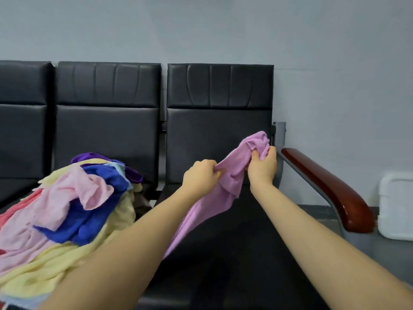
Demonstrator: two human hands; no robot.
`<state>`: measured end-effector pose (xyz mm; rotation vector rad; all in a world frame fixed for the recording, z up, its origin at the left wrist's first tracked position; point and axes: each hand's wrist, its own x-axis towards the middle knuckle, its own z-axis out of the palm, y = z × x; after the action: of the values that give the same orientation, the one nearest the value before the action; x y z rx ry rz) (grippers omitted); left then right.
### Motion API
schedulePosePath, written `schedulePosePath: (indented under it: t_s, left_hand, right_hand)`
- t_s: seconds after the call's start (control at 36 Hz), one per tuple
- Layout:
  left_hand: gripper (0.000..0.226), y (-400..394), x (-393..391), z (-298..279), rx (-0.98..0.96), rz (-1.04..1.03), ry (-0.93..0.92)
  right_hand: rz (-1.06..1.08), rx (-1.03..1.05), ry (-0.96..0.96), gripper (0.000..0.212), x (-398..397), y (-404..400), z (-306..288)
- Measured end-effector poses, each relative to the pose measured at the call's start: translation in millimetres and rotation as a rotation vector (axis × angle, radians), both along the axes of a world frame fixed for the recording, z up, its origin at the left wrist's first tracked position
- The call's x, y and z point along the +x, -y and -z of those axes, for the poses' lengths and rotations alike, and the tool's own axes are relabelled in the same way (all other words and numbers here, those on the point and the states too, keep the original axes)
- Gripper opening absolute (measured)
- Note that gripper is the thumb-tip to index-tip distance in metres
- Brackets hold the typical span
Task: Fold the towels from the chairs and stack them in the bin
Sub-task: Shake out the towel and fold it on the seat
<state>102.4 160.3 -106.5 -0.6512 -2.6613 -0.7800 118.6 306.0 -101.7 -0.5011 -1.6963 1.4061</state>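
A lilac towel [232, 173] hangs crumpled above the right-hand black chair seat [234, 253]. My left hand [202, 175] pinches its edge at the left. My right hand [262, 165] grips a bunched part of it higher up, near the chair's back. The rest of the towel trails down under my left forearm. A heap of towels [73, 211] in pink, blue, yellow, purple and red lies on the middle chair seat to the left. A white bin [395, 204] stands on the floor at the far right, only partly in view.
Three black padded chairs [107, 121] stand in a row against a grey wall. A brown wooden armrest [330, 189] runs along the right chair's side, between the seat and the bin. Grey floor shows beyond it.
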Motion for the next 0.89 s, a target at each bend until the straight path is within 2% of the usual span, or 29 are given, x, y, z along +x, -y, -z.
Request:
schedulePosePath:
  t_s: [0.17, 0.28, 0.31, 0.36, 0.42, 0.44, 0.5, 0.58, 0.67, 0.75, 0.83, 0.89]
  left_hand:
    - [0.025, -21.0, -18.1, 15.2, 0.184, -0.02, 0.096]
    - [0.026, -24.7, -30.4, 36.3, 0.24, -0.039, 0.22]
    - [0.027, -24.2, -32.9, 42.1, 0.241, -0.048, 0.25]
    - [0.026, -22.1, -36.4, 56.4, 0.213, -0.067, 0.341]
    - [0.023, -19.7, -37.8, 70.2, 0.103, -0.082, 0.434]
    - [0.023, -17.3, -38.4, 78.0, 0.039, -0.084, 0.469]
    - [0.024, -12.9, -39.4, 90.8, -0.06, -0.085, 0.498]
    - [0.023, -6.8, -38.2, 107.6, -0.184, -0.109, 0.513]
    - [0.033, -2.0, -33.4, 121.4, -0.318, -0.192, 0.467]
    - [0.034, 2.4, -31.3, 129.5, -0.371, -0.252, 0.462]
    - [0.021, 7.4, -29.0, 132.0, -0.361, -0.214, 0.485]
    - [0.023, 11.5, -25.5, 131.6, -0.317, -0.185, 0.454]
  right_hand:
    - [-0.031, -0.008, 0.012, 0.02, -7.4, -17.4, 13.2]
    - [-0.278, 0.014, 0.098, 0.02, -14.5, -15.8, 31.1]
    - [-0.36, 0.026, 0.125, 0.026, -15.5, -14.5, 37.7]
    - [-0.479, 0.048, 0.215, 0.052, -16.0, -13.2, 57.6]
    - [-0.503, 0.068, 0.345, 0.078, -12.9, -11.5, 75.1]
    - [-0.491, 0.101, 0.412, 0.083, -11.1, -10.5, 84.3]
    - [-0.419, 0.244, 0.497, 0.072, -8.4, -10.6, 98.4]
    - [-0.349, 0.46, 0.539, 0.034, -9.2, -9.3, 117.8]
    - [-0.489, 0.528, 0.573, 0.012, -7.4, -4.3, 133.8]
    - [-0.564, 0.64, 0.639, 0.015, -6.6, 3.4, 145.5]
    - [-0.593, 0.818, 0.766, 0.024, -6.8, 9.0, 158.5]
    - [-0.606, 0.904, 0.806, 0.024, -6.4, 11.6, 163.2]
